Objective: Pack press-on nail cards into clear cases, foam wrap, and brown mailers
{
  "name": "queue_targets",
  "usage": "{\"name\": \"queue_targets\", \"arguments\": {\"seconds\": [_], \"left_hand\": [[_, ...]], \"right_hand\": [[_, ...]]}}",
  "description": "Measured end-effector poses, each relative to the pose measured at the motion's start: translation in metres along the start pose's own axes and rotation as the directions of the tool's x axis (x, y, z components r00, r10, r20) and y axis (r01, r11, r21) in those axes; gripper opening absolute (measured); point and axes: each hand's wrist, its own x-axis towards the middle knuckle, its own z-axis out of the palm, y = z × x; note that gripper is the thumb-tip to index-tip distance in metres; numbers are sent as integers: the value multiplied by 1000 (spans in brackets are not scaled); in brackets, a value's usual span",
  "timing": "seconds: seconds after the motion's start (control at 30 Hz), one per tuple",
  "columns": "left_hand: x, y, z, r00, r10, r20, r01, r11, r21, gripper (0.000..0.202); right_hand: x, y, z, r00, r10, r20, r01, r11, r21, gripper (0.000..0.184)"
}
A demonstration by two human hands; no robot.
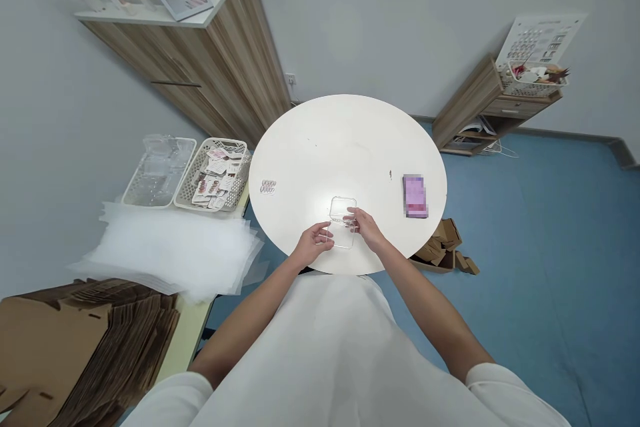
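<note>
A clear plastic hinged case [341, 236] lies opened out at the near side of the round white table [345, 140], its lid part pointing away from me. My left hand [314, 243] grips the case's left edge between thumb and fingers. On the right side, near the hinge, my right hand [365, 224] holds the case with its fingers curled over the edge. Nothing shows inside the case. Off to the left on the table lies a small sheet of press-on nails [268, 187]. A pinkish-purple pixelated item [415, 197] rests at the table's right.
Left of the table stand a basket of small cards [220, 177] and a basket of clear plastic packs [160, 177]. White foam sheets [175, 247] and flat cardboard boxes [90, 347] are stacked nearer me. A cardboard box [440, 247] sits on the floor at right.
</note>
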Motion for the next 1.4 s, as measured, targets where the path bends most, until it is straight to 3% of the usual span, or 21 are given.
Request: {"name": "queue_targets", "arguments": {"seconds": [0.1, 0.17, 0.4, 0.6, 0.83, 1.03, 1.23, 1.4], "left_hand": [[4, -4, 2, 999, -7, -49, 6, 1000, -14, 60], [8, -7, 2, 996, -30, -82, 28, 999, -23, 62], [21, -26, 3, 987, -94, -132, 94, 996, -6, 49], [32, -37, 7, 978, -129, -165, 138, 989, 45, 44], [39, -39, 12, 964, -115, -241, 173, 957, 233, 39], [39, -40, 13, 970, -96, -222, 163, 938, 305, 41], [33, -52, 12, 956, -165, -243, 219, 953, 212, 52], [37, -50, 13, 958, -182, -222, 217, 965, 145, 51]], "right_hand": [[-12, 14, 0, 985, -65, -163, 56, 997, -55, 45], [-21, 27, 3, 974, -98, -204, 83, 993, -80, 46], [-30, 58, 15, 985, -65, -158, 51, 995, -89, 46], [-20, 61, 13, 985, -40, -169, 19, 992, -124, 46], [-12, 64, 12, 977, -6, -213, -38, 979, -202, 49], [-10, 71, 13, 976, 5, -218, -63, 963, -262, 50], [-15, 81, 11, 977, 14, -211, -68, 966, -251, 49], [-10, 74, 11, 981, 42, -192, -83, 974, -211, 46]]}}
